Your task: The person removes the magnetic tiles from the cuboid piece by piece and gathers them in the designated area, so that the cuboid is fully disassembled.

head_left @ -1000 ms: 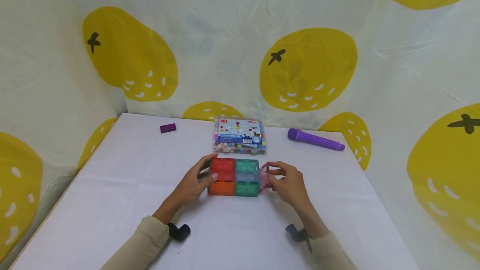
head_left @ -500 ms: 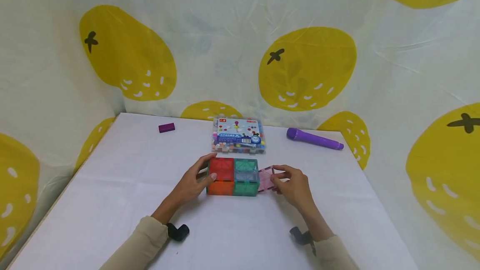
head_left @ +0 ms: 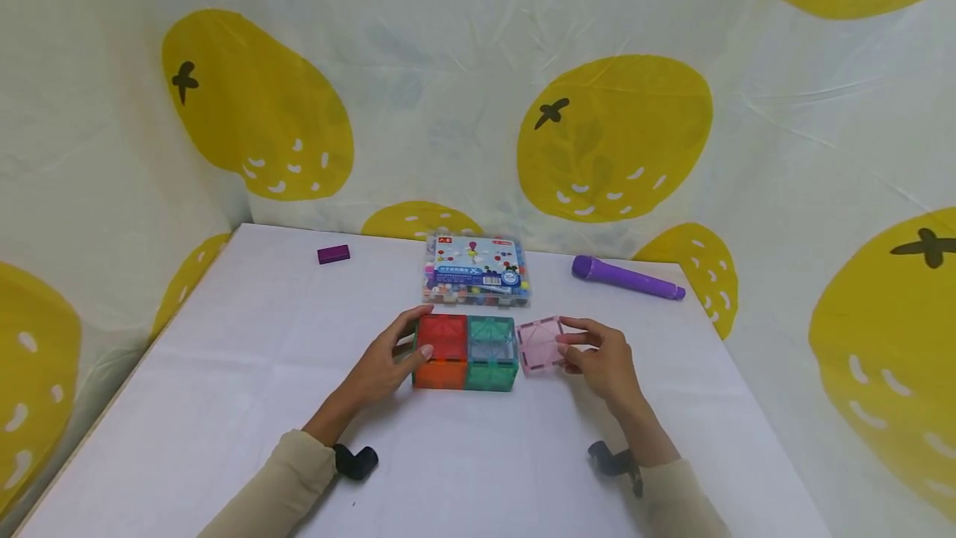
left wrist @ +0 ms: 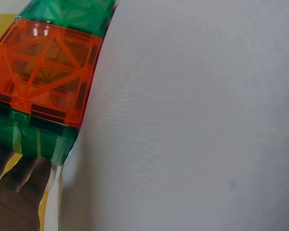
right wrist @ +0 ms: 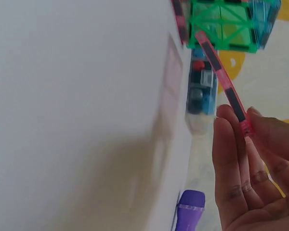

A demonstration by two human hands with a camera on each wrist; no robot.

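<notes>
A low box of see-through magnetic tiles stands on the white table, red and orange at its left half, green at its right. My left hand grips the left end, thumb on the near top edge and fingers at the far side. In the left wrist view, its fingers meet the green end wall below the orange tile. To the right of the box, my right hand pinches a pink square magnetic tile by its right edge. The right wrist view shows this pink tile edge-on, above the table.
Behind the tile box lies a clear case of colourful beads with a printed label. A purple toy microphone is at the back right, and a small dark purple block at the back left. A lemon-patterned curtain surrounds the table.
My right hand has drawn the pink tile rightward from beside the box's green end, and its square face now shows more fully. My left hand and the box have stayed in place.
</notes>
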